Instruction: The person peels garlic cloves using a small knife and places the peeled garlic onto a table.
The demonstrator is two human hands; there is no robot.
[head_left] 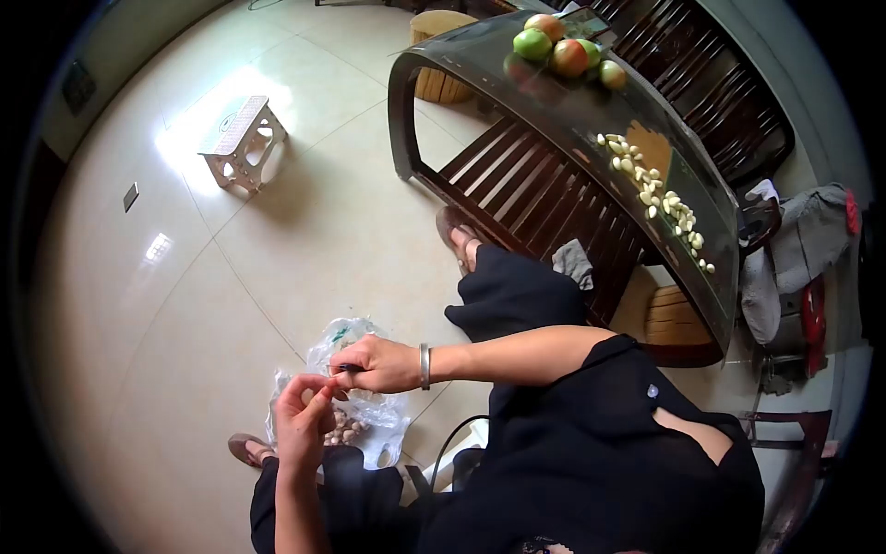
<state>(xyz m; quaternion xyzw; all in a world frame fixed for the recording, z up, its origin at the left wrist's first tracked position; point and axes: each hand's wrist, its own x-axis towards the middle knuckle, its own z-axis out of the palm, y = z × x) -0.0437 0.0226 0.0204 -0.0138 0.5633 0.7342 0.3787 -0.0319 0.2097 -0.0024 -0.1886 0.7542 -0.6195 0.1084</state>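
My right hand (383, 365), with a metal bangle at its wrist, is closed around a small dark-handled tool (350, 367). Its fingertips meet those of my left hand (306, 411), which is pinched closed; whatever lies between them is too small to make out. Below both hands a crumpled translucent plastic bag (388, 434) lies open between my feet, partly hidden by them. Brownish unpeeled cloves (345, 428) show inside it. Several pale peeled cloves (646, 185) are spread along the dark glossy table (572, 120) at the upper right.
Red and green round fruits (568, 57) sit at the table's far end. A grey cloth (573, 264) lies on the slatted shelf beneath. A folding stool (243, 143) and a dark flat object (131, 197) are on the tiled floor. Wooden stumps (443, 83) stand near the table.
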